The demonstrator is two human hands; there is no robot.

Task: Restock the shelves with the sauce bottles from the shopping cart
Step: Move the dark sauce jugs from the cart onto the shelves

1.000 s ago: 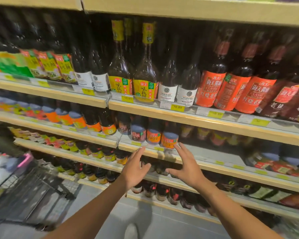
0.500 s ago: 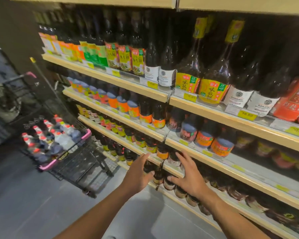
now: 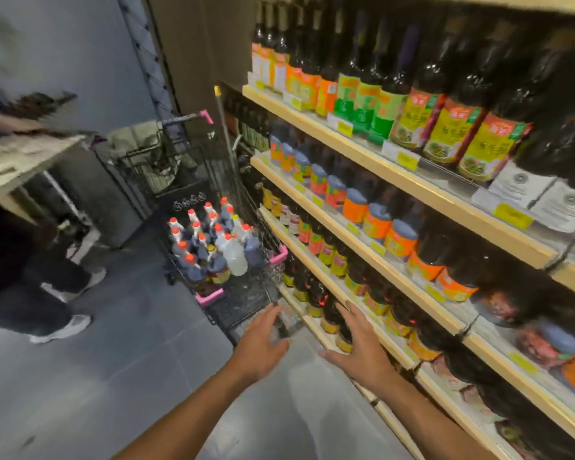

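Observation:
A black wire shopping cart (image 3: 246,293) with pink corners stands left of the shelves. It holds several sauce bottles (image 3: 213,240) with red-and-white caps, some dark and some clear. My left hand (image 3: 263,340) and my right hand (image 3: 356,340) hover empty, fingers spread, in front of the low shelves, just right of the cart's near corner. Wooden shelves (image 3: 362,151) filled with dark sauce bottles run along the right side.
A second cart (image 3: 166,154) with a bag in it stands behind the first. A person's legs and grey shoes (image 3: 63,327) are at the left beside a table (image 3: 20,157). A pole (image 3: 224,121) leans at the shelf's end. Grey tiled floor lies below.
My view has swung left, away from the shelves toward the cart. Both hands have drawn back from the shelf and still hold nothing.

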